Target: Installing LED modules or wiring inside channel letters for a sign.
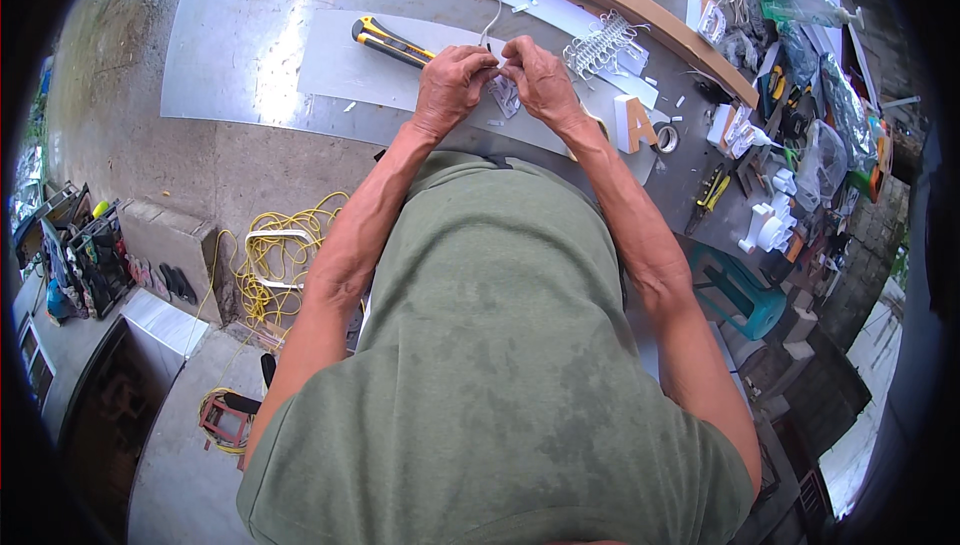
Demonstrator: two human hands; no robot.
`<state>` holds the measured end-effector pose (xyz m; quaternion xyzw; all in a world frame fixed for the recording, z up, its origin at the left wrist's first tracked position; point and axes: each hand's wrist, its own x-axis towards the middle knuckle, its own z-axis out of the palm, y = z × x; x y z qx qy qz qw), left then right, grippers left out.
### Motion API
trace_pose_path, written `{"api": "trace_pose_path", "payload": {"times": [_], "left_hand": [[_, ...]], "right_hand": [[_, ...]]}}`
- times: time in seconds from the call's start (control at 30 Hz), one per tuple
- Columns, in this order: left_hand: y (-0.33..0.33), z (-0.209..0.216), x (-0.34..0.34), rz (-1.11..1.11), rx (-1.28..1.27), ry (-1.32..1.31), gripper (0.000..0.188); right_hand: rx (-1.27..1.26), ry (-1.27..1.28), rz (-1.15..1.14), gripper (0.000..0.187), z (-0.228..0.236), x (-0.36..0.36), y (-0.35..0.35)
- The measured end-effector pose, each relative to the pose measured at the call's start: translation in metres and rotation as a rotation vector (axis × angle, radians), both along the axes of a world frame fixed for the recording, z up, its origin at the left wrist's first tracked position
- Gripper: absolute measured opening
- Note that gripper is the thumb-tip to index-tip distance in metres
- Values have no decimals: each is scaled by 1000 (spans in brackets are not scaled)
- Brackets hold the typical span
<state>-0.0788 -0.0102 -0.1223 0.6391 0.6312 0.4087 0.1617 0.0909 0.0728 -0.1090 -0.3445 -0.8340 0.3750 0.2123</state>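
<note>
My left hand (455,90) and my right hand (540,83) meet over the table, fingertips pinched close together. A thin whitish wire (495,10) with a dark section runs down to them, and they appear to grip its end, though the fingers hide most of it. Just beneath lies a small pale piece (505,97), partly covered by my hands. Left of my left hand, a yellow and black utility knife (392,42) rests on a grey sheet (340,70). A bundled string of white LED modules (600,48) lies beyond my right hand.
Right of my right forearm stand a white letter-shaped block (633,125) with a tan face and a tape roll (667,138). Yellow-handled pliers (713,190) and white shaped parts (770,225) lie farther right. A teal stool (755,310) and coiled yellow cable (270,255) are on the floor.
</note>
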Motion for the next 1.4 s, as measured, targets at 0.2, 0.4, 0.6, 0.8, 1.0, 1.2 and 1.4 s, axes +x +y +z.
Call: {"api": "trace_pose_path", "payload": {"times": [0.2, 0.4, 0.6, 0.8, 1.0, 1.2, 1.4], "left_hand": [[2, 3, -2, -77, -63, 27, 17], [-3, -3, -4, -51, -36, 31, 18], [-2, -5, -6, -30, -17, 6, 19], [-2, -2, -5, -38, -19, 12, 20], [-2, -3, -5, -32, -33, 18, 18], [-1, -3, -5, -22, -62, 5, 17], [0, -3, -6, -28, -91, -2, 16]], "right_hand": [[-130, 37, -35, 20, -2, 3, 3], [-369, 163, -77, 10, 8, 16, 6], [-117, -2, -96, 13, 10, 37, -5], [-41, 12, -82, 16, 3, 31, -17], [-33, -24, -105, 12, -3, 27, -20], [-26, -25, -105, 10, -5, 25, -19], [10, -12, -95, 11, -1, 24, -22]]}}
